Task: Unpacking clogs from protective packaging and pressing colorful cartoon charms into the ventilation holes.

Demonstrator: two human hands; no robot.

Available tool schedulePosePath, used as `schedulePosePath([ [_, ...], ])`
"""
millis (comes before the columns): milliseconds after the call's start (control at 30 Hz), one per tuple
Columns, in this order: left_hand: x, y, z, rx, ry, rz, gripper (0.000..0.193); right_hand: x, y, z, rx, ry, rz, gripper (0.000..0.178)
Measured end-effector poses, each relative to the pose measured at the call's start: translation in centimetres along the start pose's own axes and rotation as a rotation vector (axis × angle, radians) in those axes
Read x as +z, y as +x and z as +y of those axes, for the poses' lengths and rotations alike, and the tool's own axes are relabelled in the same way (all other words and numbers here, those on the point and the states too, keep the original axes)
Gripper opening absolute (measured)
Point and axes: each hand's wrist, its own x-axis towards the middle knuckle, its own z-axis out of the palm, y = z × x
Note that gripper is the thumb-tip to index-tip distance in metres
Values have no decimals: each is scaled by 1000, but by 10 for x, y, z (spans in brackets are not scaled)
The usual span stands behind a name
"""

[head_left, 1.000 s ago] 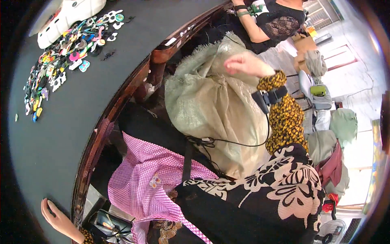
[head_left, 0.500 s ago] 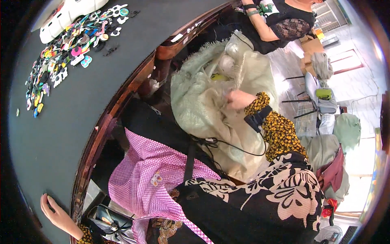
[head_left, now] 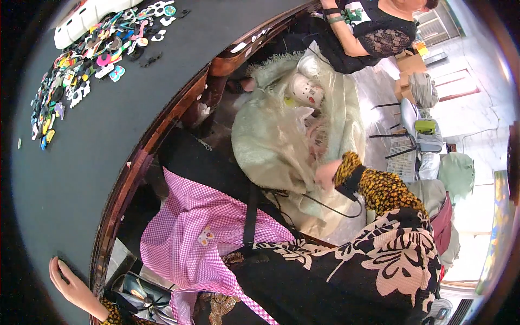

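My left hand (head_left: 73, 287) lies on the dark tabletop (head_left: 81, 206) at the lower left, fingers a little apart, holding nothing. A large pale green woven sack (head_left: 265, 135) with a frayed edge stands beside the table, its mouth spread. My right hand (head_left: 327, 174), blurred, is closed on the sack's near side. Inside the mouth lie a white clog (head_left: 307, 91) with holes and small coloured marks, something yellow-green, and whitish plastic film. Much of the sack's contents is hidden.
Many small colourful charms (head_left: 103, 59) lie heaped on the table's far left, beside a white holed object (head_left: 89, 20). A person (head_left: 374, 38) in black sits beyond the sack. Behind are a chair (head_left: 414, 122), cardboard boxes (head_left: 410, 65) and filled bags (head_left: 456, 172). A black cord (head_left: 330, 203) hangs near my right wrist.
My right hand has moved toward me along the sack, and the sack's mouth has spread wider. More of the white clog shows. My left hand stays on the table.
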Motion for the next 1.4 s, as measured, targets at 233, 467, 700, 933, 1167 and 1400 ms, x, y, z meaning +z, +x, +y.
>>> schedulePosePath([
  [233,1,-5,-5,5,-21,-3,27,-124,15,30,81,369,1279,27],
  [467,3,-4,0,-8,-38,13,26,-137,89,86,307,392,939,36],
  [700,-4,-4,2,9,-4,13,24,-122,71,75,170,829,710,25],
  [933,5,0,-5,28,-20,33,24,-124,-29,62,-22,1297,1069,17],
  [1167,12,2,-14,57,-81,28,25,-150,-123,33,-548,1298,1497,6],
  [1400,24,7,-23,97,-134,34,21,-166,-180,32,-806,1413,1651,7],
])
